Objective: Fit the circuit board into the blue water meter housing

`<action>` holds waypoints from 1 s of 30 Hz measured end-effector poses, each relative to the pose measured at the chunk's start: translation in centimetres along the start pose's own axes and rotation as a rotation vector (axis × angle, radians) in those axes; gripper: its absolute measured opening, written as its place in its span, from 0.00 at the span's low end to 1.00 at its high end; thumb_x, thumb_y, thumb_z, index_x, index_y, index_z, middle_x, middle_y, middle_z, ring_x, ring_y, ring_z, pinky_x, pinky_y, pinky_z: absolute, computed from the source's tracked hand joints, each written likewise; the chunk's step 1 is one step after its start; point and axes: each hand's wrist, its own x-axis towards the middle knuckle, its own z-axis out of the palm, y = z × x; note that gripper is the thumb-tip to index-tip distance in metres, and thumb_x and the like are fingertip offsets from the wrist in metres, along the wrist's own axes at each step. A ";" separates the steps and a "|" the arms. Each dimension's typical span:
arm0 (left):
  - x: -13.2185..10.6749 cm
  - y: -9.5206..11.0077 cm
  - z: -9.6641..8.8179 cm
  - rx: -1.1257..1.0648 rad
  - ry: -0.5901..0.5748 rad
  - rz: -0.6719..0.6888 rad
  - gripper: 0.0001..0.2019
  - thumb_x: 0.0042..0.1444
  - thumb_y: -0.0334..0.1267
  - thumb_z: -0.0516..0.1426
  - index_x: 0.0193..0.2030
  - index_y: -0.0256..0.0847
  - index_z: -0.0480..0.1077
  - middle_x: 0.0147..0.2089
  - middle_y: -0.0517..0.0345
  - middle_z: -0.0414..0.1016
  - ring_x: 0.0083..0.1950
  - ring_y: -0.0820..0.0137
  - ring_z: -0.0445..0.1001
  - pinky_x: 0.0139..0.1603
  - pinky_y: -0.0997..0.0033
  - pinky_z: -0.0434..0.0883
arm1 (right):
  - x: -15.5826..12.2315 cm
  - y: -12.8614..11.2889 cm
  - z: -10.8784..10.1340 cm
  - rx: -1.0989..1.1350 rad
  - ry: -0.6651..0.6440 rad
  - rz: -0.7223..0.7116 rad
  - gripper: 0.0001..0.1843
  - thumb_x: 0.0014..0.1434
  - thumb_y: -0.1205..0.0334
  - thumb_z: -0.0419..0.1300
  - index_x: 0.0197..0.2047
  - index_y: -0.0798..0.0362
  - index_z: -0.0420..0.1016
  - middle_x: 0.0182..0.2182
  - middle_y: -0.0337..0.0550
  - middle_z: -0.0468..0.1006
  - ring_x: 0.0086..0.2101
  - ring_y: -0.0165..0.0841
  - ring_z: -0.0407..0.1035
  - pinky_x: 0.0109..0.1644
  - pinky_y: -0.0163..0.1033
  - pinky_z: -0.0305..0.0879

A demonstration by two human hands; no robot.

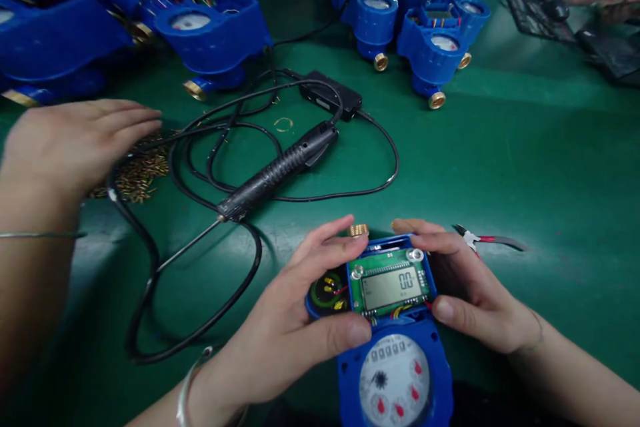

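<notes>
A blue water meter [345,363] lies at the front of the green table, held from both sides. My left hand [295,307] grips its left side, thumb and fingers around the green circuit board with the LCD screen [393,285], which reads 0.0. On the right edge of the same housing, my right hand [465,287] is closed with its thumb and fingers. Below the board is the round dial [395,380] with red pointers. A round compartment with yellow-tipped parts [327,293] shows beside my left fingers. A brass fitting [359,230] sticks out at the top.
A black electric screwdriver [280,170] and its looped cable lie left of centre, near a black adapter box [330,92]. Another person's hand [70,140] rests by a pile of small screws [137,173]. Cutters [490,240] lie right; several blue meters [430,57] stand behind.
</notes>
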 end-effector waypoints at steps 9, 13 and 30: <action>-0.1 -0.2 0.1 -0.033 -0.037 0.008 0.28 0.55 0.44 0.64 0.61 0.68 0.62 0.71 0.64 0.52 0.74 0.56 0.47 0.71 0.49 0.49 | -0.4 0.0 -0.2 -0.040 -0.068 -0.001 0.32 0.62 0.60 0.61 0.65 0.36 0.53 0.68 0.40 0.49 0.67 0.43 0.44 0.69 0.53 0.51; -0.3 -0.2 0.5 -0.048 -0.014 -0.010 0.22 0.61 0.44 0.59 0.61 0.67 0.63 0.70 0.64 0.54 0.72 0.57 0.51 0.70 0.51 0.51 | -0.6 0.0 -0.6 -0.125 -0.117 -0.017 0.34 0.63 0.59 0.60 0.67 0.36 0.49 0.69 0.40 0.47 0.68 0.42 0.41 0.70 0.52 0.49; -0.5 0.8 1.7 -0.402 0.132 -0.365 0.38 0.50 0.49 0.66 0.58 0.53 0.46 0.53 0.54 0.62 0.54 0.59 0.69 0.48 0.61 0.70 | -0.4 -0.1 -0.8 -0.166 -0.126 -0.023 0.33 0.63 0.57 0.60 0.66 0.36 0.48 0.69 0.41 0.47 0.69 0.42 0.39 0.70 0.54 0.48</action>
